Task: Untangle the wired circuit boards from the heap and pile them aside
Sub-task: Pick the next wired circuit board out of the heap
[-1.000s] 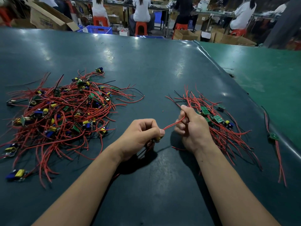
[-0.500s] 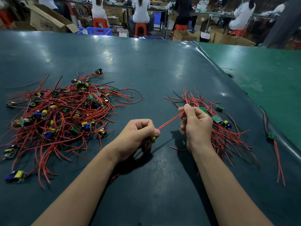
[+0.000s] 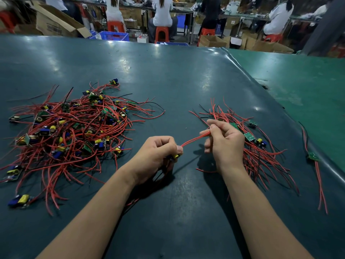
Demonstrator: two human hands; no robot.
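No text could be read anywhere. The cardboard box (image 3: 56,25) beyond the far left corner of the table (image 3: 168,71) carried a line of dark print on its side, but it was too blurred to make out.

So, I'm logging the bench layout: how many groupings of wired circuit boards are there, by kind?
Tangled heap: 1
Sorted pile: 1
Stray wired board lying alone at right: 1
Held wired board, between left hand and right hand: 1
Total: 4
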